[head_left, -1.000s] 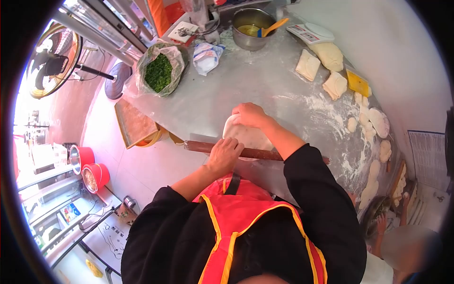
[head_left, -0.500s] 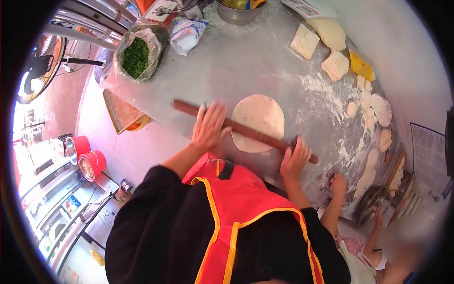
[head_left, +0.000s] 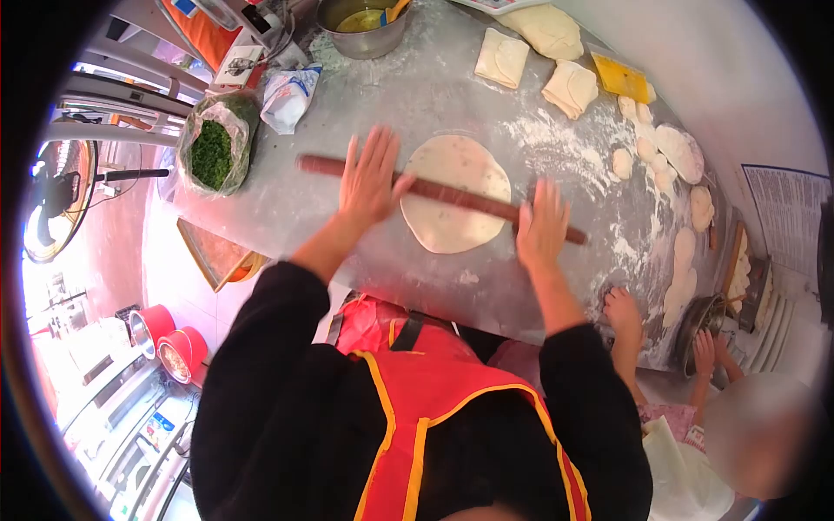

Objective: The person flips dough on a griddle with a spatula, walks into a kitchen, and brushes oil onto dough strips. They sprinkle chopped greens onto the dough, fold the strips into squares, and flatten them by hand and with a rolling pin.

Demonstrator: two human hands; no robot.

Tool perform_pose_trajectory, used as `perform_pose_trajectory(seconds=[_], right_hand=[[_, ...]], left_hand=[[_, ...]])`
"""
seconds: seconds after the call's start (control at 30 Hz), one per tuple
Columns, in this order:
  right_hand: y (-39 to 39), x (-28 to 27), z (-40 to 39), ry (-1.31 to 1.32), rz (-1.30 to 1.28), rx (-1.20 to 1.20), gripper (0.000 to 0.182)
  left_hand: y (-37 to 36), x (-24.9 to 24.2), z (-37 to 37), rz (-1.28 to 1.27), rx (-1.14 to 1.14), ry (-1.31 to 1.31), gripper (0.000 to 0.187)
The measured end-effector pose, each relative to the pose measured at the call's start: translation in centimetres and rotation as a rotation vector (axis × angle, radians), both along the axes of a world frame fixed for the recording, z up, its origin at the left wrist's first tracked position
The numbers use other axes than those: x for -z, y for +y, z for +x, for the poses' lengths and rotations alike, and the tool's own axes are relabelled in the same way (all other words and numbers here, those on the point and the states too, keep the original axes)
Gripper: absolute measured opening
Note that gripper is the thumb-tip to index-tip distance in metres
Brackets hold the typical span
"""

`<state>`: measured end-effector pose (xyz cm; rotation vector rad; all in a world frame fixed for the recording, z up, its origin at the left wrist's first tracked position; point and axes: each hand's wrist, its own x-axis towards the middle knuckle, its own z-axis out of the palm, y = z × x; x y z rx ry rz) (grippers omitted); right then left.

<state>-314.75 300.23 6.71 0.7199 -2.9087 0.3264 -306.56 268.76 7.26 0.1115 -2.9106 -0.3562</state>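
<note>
The right hand (head_left: 542, 227) is lying flat with fingers spread and palm down, pressing on the right part of the rolling pin (head_left: 452, 194), with the pin's end sticking out just past it. The left hand (head_left: 368, 179) is resting the same way, fingers fanned wide, palm down on the left part of the pin, whose other end is poking out to its left. Between the two hands the pin is lying across a round, flattened sheet of dough (head_left: 455, 193) on the floured table (head_left: 452, 87), part of the sheet showing on either side of the pin. Near the right hand, at the table edge, another person's hand (head_left: 620, 310) is touching the table. Beyond the right hand, small dough pieces (head_left: 665, 156) are sitting in a row, with folded dough squares (head_left: 570, 87) and a yellow scraper (head_left: 622, 76) farther off. Beyond the left hand, a bag of chopped greens (head_left: 213, 149) and a white packet (head_left: 287, 89) are lying, and farthest off a metal bowl (head_left: 358, 23) is standing
</note>
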Motion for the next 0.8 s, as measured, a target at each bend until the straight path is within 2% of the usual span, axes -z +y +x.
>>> perform_pose_trajectory(seconds=[0.07, 0.1, 0.17, 0.23, 0.3, 0.33, 0.5, 0.53, 0.57, 0.63, 0.67, 0.73, 0.8], right_hand=[[1.9, 0.2, 7.5, -0.016, -0.126, -0.016, 0.055], [2.4, -0.4, 9.5, -0.11, -0.104, 0.004, 0.052], [2.5, 0.0, 6.4, -0.144, 0.085, 0.011, 0.05], [0.6, -1.4, 1.0, 0.077, -0.039, 0.066, 0.05], [0.2, -0.1, 1.2, 0.042, 0.02, 0.052, 0.051], [0.0, 0.3, 0.9, 0.033, 0.048, 0.042, 0.051], [3.0, -0.9, 11.6, -0.023, -0.07, -0.041, 0.051], [4.0, -0.5, 12.8, -0.069, -0.058, -0.061, 0.052], [4.7, -0.3, 13.3, -0.121, -0.044, -0.083, 0.053], [4.8, -1.3, 10.1, -0.21, -0.05, -0.191, 0.058], [4.3, -2.2, 8.2, -0.247, -0.052, -0.241, 0.061], [1.8, -5.2, 6.2, -0.124, -0.03, -0.354, 0.061], [-1.2, -5.9, 6.2, -0.083, -0.068, -0.431, 0.06]], left_hand=[[1.2, 0.3, 7.4, 0.125, 0.039, 0.009, 0.064], [0.9, 1.0, 7.4, 0.111, 0.06, -0.005, 0.062], [-0.7, 2.7, 6.6, 0.089, 0.11, -0.066, 0.06], [-1.9, 1.6, 1.9, 0.053, 0.051, 0.044, 0.056], [-1.7, 0.4, -0.5, -0.048, -0.026, 0.174, 0.057], [-1.6, 0.2, 0.1, -0.046, -0.017, 0.14, 0.058], [0.8, -0.7, 12.0, 0.076, 0.022, -0.071, 0.068], [0.9, -1.1, 13.1, 0.007, 0.063, -0.003, 0.059], [0.2, -1.4, 13.0, 0.048, 0.082, -0.052, 0.054], [-1.2, -2.4, 12.8, 0.136, 0.119, -0.159, 0.044], [-1.5, -3.2, 13.2, 0.169, 0.095, -0.133, 0.04], [-1.3, -4.6, 16.1, 0.239, 0.055, -0.089, 0.032], [-1.6, -3.9, 20.1, 0.354, 0.013, -0.119, 0.032]])
